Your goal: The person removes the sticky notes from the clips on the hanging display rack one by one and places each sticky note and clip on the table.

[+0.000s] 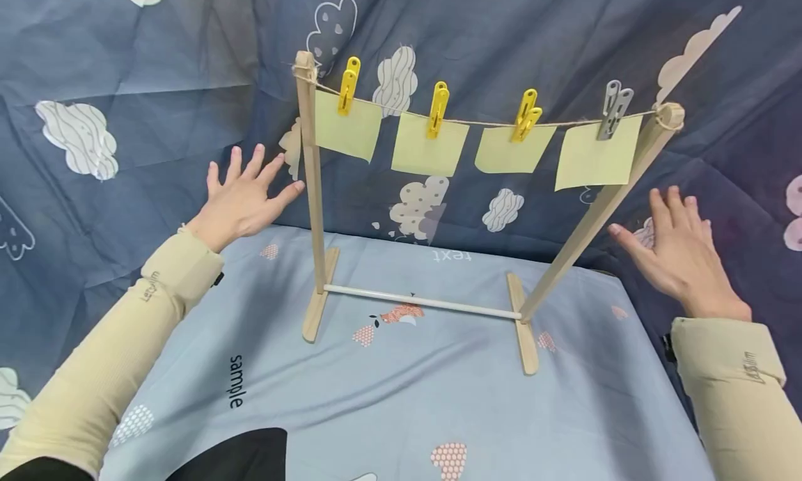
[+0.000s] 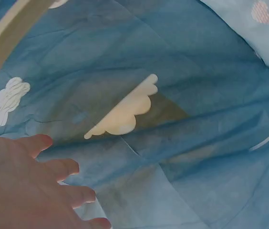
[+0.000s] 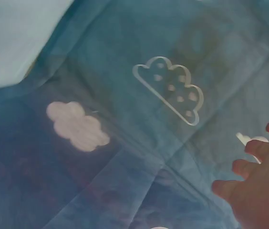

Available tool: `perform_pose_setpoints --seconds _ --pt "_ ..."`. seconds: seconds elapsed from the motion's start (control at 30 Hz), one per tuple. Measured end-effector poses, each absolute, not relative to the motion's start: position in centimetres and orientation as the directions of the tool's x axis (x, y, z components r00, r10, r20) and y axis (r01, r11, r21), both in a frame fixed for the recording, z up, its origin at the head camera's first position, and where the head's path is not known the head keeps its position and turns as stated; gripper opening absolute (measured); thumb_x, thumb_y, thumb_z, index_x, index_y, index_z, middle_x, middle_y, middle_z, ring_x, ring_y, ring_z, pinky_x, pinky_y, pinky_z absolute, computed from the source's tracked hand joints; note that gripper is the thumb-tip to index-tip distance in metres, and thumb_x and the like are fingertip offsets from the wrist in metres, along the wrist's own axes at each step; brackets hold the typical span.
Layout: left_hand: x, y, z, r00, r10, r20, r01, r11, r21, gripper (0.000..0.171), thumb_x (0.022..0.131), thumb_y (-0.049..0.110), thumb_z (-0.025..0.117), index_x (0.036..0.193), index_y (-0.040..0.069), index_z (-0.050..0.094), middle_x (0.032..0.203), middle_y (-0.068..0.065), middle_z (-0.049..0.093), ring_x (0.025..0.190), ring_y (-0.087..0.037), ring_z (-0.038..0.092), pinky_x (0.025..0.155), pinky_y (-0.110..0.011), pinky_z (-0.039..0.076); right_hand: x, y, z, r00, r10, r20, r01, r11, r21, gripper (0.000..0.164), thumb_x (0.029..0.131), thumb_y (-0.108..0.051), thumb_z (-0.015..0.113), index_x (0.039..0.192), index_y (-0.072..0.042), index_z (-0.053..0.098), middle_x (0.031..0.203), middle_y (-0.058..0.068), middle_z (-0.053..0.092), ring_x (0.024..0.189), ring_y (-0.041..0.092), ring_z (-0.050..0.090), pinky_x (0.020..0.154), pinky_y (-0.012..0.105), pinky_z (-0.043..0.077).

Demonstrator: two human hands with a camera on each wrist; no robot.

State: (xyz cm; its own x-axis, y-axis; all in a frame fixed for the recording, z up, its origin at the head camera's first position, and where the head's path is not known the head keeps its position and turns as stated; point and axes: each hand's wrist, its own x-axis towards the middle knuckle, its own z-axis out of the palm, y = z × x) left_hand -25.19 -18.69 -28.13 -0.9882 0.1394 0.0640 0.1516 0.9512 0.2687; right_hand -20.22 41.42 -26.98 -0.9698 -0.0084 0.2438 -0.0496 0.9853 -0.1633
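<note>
A wooden stand (image 1: 315,188) carries a string (image 1: 489,123) tied between its two posts. Several yellow paper notes (image 1: 431,147) hang from it, three under yellow clothespins (image 1: 438,111) and the rightmost under a grey clothespin (image 1: 614,111). Beside the left post, my left hand (image 1: 241,199) is held up with fingers spread, apart from the stand. My right hand (image 1: 686,255) is raised to the right of the other post, fingers straight and thumb out, holding nothing. In the wrist views, the left hand (image 2: 34,186) and the right hand (image 3: 263,186) show only in part.
The stand's feet (image 1: 526,324), joined by a white rod (image 1: 420,301), rest on a table under a light blue printed cloth (image 1: 388,390). Behind hangs a dark blue cloth (image 1: 188,63) with cloud prints. Something black (image 1: 238,456) pokes in at the bottom edge.
</note>
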Motion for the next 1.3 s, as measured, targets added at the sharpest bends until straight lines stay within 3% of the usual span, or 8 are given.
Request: perform_pose_setpoints --seconds 0.13,0.27,0.33,0.43,0.6,0.77,1.07,1.3 --pt "-24.3 -18.6 -28.0 -0.982 0.115 0.150 0.167 0.900 0.402 0.074 0.085 0.068 0.019 0.144 0.024 0.015 0.151 -0.004 -0.006 0.136 -0.034 -0.015 0.097 -0.065 -0.009 -19.3 41.2 -26.0 -0.941 0.036 0.336 -0.055 0.965 -0.257 0.078 0.090 -0.046 0.041 0.143 -0.004 0.003 0.149 0.016 -0.008 0.135 0.036 -0.014 0.106 0.055 -0.006" --pt "-23.2 -18.3 -27.3 -0.961 -0.025 0.275 0.165 0.747 0.644 0.058 0.089 0.053 0.035 0.135 0.017 0.039 0.146 -0.007 0.026 0.135 -0.028 0.019 0.100 -0.056 0.012 -18.4 40.0 -24.9 -0.857 0.093 0.507 -0.086 0.944 -0.318 0.072 0.087 -0.037 0.051 0.140 0.001 0.020 0.148 0.021 0.013 0.136 0.040 0.008 0.108 0.053 0.006" --pt "-22.5 -18.0 -26.6 -0.956 -0.116 0.270 0.161 0.563 0.811 0.046 0.090 0.044 0.043 0.125 0.015 0.050 0.133 -0.004 0.043 0.124 -0.020 0.036 0.098 -0.045 0.025 -18.0 39.0 -24.3 -0.781 0.147 0.607 -0.079 0.941 -0.329 0.064 0.085 -0.032 0.055 0.136 -0.001 0.033 0.142 0.020 0.030 0.127 0.030 0.033 0.107 0.036 0.022" --pt "-21.5 -17.7 -25.8 -0.962 -0.182 0.204 0.183 0.127 0.975 0.030 0.090 0.030 0.052 0.110 0.009 0.058 0.111 -0.002 0.056 0.104 -0.015 0.049 0.089 -0.033 0.033 -17.3 37.4 -23.3 -0.658 0.268 0.704 -0.046 0.919 -0.392 0.048 0.083 -0.028 0.056 0.128 -0.012 0.048 0.127 0.005 0.049 0.108 0.006 0.045 0.090 0.012 0.034" --pt "-20.4 -17.6 -25.7 -0.992 -0.083 0.093 0.120 -0.449 0.885 0.018 0.087 0.020 0.059 0.097 0.005 0.058 0.091 -0.003 0.059 0.085 -0.019 0.056 0.074 -0.029 0.037 -15.8 34.3 -21.1 -0.583 0.440 0.683 -0.100 0.795 -0.598 0.030 0.088 -0.026 0.052 0.118 -0.023 0.054 0.104 -0.026 0.045 0.086 -0.015 0.041 0.076 0.008 0.035" --pt "-19.7 -17.4 -26.3 -0.999 0.033 -0.037 -0.049 -0.738 0.673 0.012 0.086 0.020 0.059 0.089 0.008 0.058 0.074 -0.002 0.055 0.065 -0.018 0.049 0.063 -0.027 0.038 -14.8 30.8 -19.1 -0.530 0.399 0.749 -0.463 0.604 -0.649 0.019 0.086 -0.011 0.057 0.105 -0.008 0.060 0.092 -0.012 0.059 0.076 -0.002 0.055 0.069 0.012 0.040" --pt "-18.8 -14.3 -26.8 -0.994 0.073 -0.076 -0.103 -0.816 0.569 0.010 0.090 0.020 0.052 0.090 0.011 0.055 0.077 0.000 0.052 0.058 -0.015 0.042 0.059 -0.025 0.036 -14.1 23.8 -17.0 -0.470 0.249 0.847 -0.801 0.282 -0.528 0.018 0.076 0.006 0.062 0.090 0.016 0.058 0.083 0.018 0.063 0.064 0.015 0.064 0.057 0.017 0.048" --pt "-18.5 -10.9 -27.5 -0.997 -0.020 -0.074 -0.022 -0.848 0.529 0.018 0.091 0.024 0.044 0.085 0.012 0.056 0.081 0.001 0.055 0.049 -0.012 0.041 0.054 -0.023 0.034 -14.6 18.4 -15.8 -0.501 0.104 0.859 -0.852 0.116 -0.511 0.018 0.074 0.009 0.062 0.083 0.022 0.056 0.075 0.018 0.062 0.056 0.016 0.061 0.049 0.021 0.048"
